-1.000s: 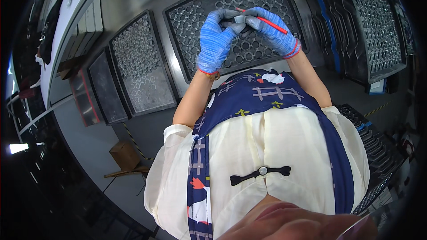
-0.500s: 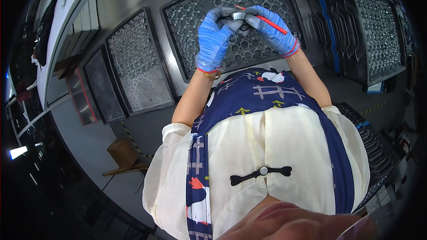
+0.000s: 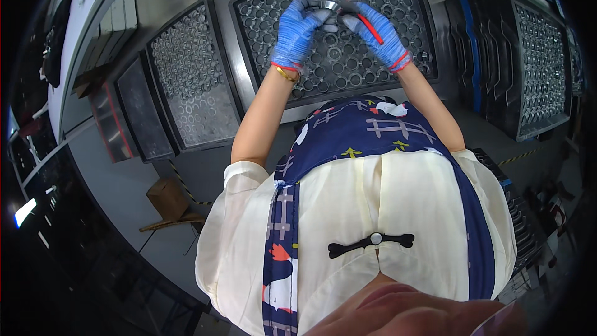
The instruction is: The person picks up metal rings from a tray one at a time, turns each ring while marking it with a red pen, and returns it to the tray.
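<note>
Both my hands wear blue knit gloves with grey fingers and red cuffs, raised over a black tray (image 3: 240,56) of metal rings. My left hand (image 3: 295,34) is closed on a shiny metal ring (image 3: 329,5), pinched between thumb and fingers. My right hand (image 3: 379,32) is closed around a slim red pen-like tool (image 3: 371,28) that slants across it. The tool's far end points toward the ring; its tip is hidden by my fingers, so I cannot tell if it touches. Many loose rings (image 3: 353,78) lie in the tray below.
On the left stands a second black tray (image 3: 198,118), partly filled with smaller rings, beside a dark flat tray (image 3: 144,115). A stack of black trays (image 3: 519,62) with rings stands at the right. A cardboard box (image 3: 166,198) sits lower left.
Both hands have moved slightly farther from my body, keeping the ring and the red tool. The red tool now tilts more steeply. The whole view has shifted a little.
</note>
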A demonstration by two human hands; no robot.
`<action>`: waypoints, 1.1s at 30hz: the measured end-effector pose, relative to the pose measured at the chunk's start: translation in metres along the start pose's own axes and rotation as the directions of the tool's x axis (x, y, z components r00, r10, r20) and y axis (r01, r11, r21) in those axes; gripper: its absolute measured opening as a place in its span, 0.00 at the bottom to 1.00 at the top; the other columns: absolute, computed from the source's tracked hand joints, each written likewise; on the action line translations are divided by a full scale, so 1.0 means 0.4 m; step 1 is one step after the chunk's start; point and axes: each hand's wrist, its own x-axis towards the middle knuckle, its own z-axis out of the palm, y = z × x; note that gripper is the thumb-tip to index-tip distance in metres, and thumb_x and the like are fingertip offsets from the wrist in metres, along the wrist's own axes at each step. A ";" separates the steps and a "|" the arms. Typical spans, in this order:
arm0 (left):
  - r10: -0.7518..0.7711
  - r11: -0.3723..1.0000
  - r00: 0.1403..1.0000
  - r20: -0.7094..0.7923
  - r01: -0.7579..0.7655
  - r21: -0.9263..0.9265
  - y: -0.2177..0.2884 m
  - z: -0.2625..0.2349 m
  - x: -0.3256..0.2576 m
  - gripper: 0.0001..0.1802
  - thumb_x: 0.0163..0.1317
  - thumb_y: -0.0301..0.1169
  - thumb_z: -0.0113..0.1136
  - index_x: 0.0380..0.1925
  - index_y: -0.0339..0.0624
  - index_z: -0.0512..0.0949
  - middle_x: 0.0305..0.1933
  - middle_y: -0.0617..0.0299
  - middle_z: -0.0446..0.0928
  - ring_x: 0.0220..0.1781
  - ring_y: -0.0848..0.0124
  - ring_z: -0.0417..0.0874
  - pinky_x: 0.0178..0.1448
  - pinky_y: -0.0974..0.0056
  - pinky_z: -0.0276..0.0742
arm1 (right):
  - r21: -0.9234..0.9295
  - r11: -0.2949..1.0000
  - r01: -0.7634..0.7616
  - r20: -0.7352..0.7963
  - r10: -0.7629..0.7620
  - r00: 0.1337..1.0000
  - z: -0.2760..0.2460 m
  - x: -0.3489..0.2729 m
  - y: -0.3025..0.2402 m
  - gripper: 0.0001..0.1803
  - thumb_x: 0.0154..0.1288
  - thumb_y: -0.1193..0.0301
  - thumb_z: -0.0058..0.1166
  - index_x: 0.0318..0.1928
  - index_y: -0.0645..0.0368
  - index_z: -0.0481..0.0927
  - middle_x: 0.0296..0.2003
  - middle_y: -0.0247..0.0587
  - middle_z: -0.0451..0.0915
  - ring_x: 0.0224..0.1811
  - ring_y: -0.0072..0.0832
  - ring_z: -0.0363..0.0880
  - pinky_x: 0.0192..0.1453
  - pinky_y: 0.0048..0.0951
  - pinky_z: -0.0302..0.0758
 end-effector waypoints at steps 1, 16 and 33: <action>-0.008 1.000 1.000 0.004 0.008 -0.001 -0.008 -0.008 0.016 0.15 0.58 0.21 0.56 0.46 0.30 0.69 0.43 0.51 0.75 0.40 0.66 0.81 0.39 0.66 0.83 | 0.044 0.999 -0.003 -0.040 0.005 0.999 -0.009 0.000 0.022 0.20 0.64 0.71 0.51 0.55 0.63 0.70 0.46 0.44 0.78 0.48 0.29 0.76 0.54 0.27 0.71; -0.032 -0.032 0.999 0.036 -0.037 0.999 -0.193 -0.262 0.207 0.20 0.51 0.37 0.62 0.44 0.45 0.77 0.51 0.47 0.72 0.48 0.51 0.77 0.53 0.54 0.73 | 0.127 0.972 -0.199 -0.102 0.213 0.972 -0.034 0.000 0.129 0.19 0.63 0.71 0.53 0.53 0.65 0.72 0.44 0.43 0.78 0.45 0.24 0.75 0.50 0.24 0.73; 0.171 0.071 0.985 -0.027 0.015 0.997 -0.162 -0.121 0.274 0.20 0.51 0.34 0.60 0.44 0.38 0.76 0.48 0.45 0.74 0.48 0.51 0.77 0.52 0.55 0.73 | 0.350 0.891 -0.289 -0.126 0.350 0.928 -0.028 -0.028 0.057 0.17 0.65 0.66 0.54 0.51 0.60 0.75 0.39 0.34 0.78 0.36 0.17 0.74 0.38 0.20 0.75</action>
